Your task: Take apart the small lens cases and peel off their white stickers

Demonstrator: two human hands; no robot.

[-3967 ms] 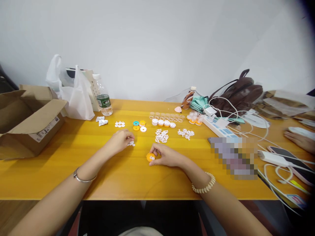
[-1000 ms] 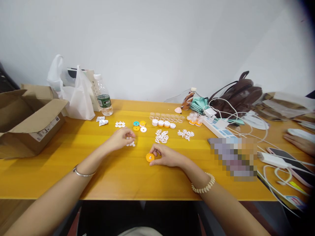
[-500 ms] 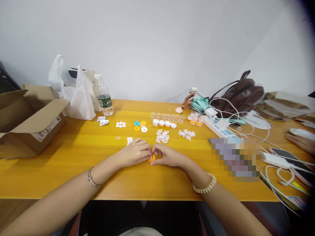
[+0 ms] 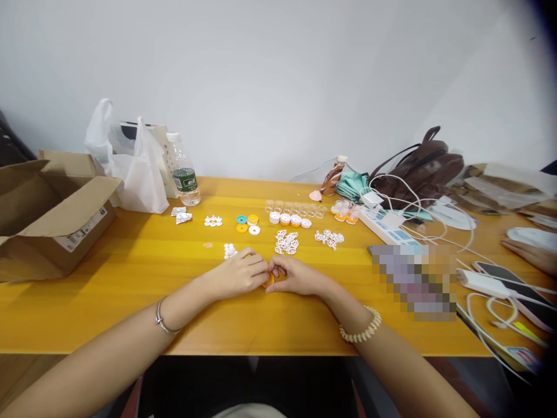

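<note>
My left hand [image 4: 237, 274] and my right hand [image 4: 296, 276] meet fingertip to fingertip on the yellow table [image 4: 130, 267]. Between them sits a small orange round cap [image 4: 270, 281], mostly hidden; both hands pinch at it with curled fingers. A little heap of small white pieces [image 4: 228, 250] lies just behind my left hand. Two piles of white cut-out pieces [image 4: 286, 242] [image 4: 329, 237] lie beyond my right hand. Farther back are teal, orange and white rings [image 4: 246, 223] and a row of small caps and clear cups [image 4: 292, 213].
An open cardboard box [image 4: 47, 212] stands at the left, with a white plastic bag [image 4: 130, 168] and a water bottle [image 4: 183, 171] behind it. A power strip [image 4: 383, 226], cables, a brown bag [image 4: 418, 168] and phones crowd the right. Another person's hand [image 4: 528, 252] rests at the far right.
My left hand has left the small white pieces and moved right to meet my right hand at the orange cap. My right hand has stayed where it was.
</note>
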